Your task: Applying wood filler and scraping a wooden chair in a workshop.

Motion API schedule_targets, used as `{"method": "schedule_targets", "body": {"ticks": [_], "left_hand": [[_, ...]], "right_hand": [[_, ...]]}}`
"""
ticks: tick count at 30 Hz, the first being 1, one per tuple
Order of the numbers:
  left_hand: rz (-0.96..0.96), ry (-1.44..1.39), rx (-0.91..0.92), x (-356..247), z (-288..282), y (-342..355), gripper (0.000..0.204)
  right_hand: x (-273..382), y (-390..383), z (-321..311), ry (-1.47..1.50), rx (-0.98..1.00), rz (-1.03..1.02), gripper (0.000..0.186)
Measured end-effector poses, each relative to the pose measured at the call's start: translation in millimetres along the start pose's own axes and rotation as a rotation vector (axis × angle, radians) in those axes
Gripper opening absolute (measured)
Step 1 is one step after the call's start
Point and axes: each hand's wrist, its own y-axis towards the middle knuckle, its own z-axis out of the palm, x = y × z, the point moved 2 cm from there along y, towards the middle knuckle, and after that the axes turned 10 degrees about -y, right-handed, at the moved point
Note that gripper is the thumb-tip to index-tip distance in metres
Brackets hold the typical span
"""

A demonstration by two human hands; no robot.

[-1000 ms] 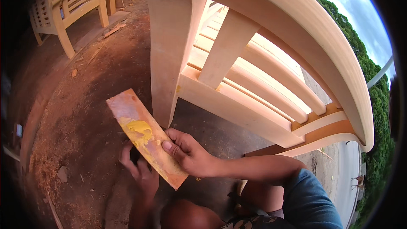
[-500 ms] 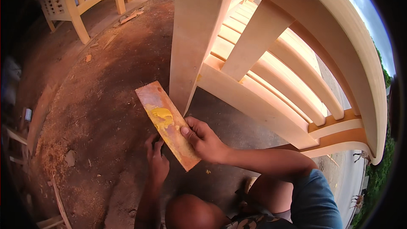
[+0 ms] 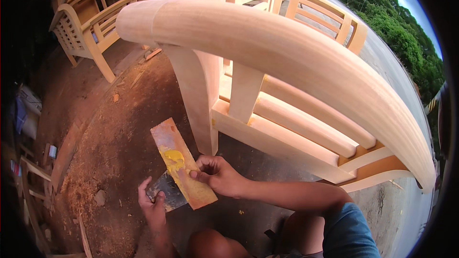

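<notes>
My right hand grips the edge of a flat wooden board, its thumb on top. A dab of yellow putty sits on the board's upper middle, with yellow smears below it. In my left hand is a dark, flat, smudged putty scraper, held between thumb and fingers. Part of the scraper lies behind the board, so whether they touch I cannot tell. Just beyond my right hand stands an unfinished wooden bench, its thick curved armrest arching over slats.
Another wooden bench stands at the far left. Wood scraps and sawdust litter the dirt floor. A long plank runs along the left. Beyond the bench at right lie a road and trees.
The dark scraper has come into sight in my left hand, which has moved left and down. The board sits slightly lower. My view has shifted, showing the whole armrest and more background.
</notes>
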Motion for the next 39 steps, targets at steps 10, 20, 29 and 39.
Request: {"method": "schedule_targets", "body": {"ticks": [10,20,29,39], "left_hand": [[-0.177,0.183,0.657,-61.3,16.8,26.5,0.028],[-0.133,-0.113,0.231,-38.6,10.2,79.9,0.044],[-0.355,-0.244,0.039,-123.7,39.6,90.6,0.058],[-0.254,0.474,0.206,-190.9,81.8,-45.7,0.053]], "right_hand": [[46.4,33.9,16.3,-0.264,-0.109,-0.335,0.02],[150.9,-54.6,-32.9,-0.522,-0.308,-0.813,0.031],[171.4,-202.4,-66.2,-0.181,0.011,-0.663,0.013],[299.4,-285.3,-147.7,-0.051,-0.225,-0.222,0.026]]}}
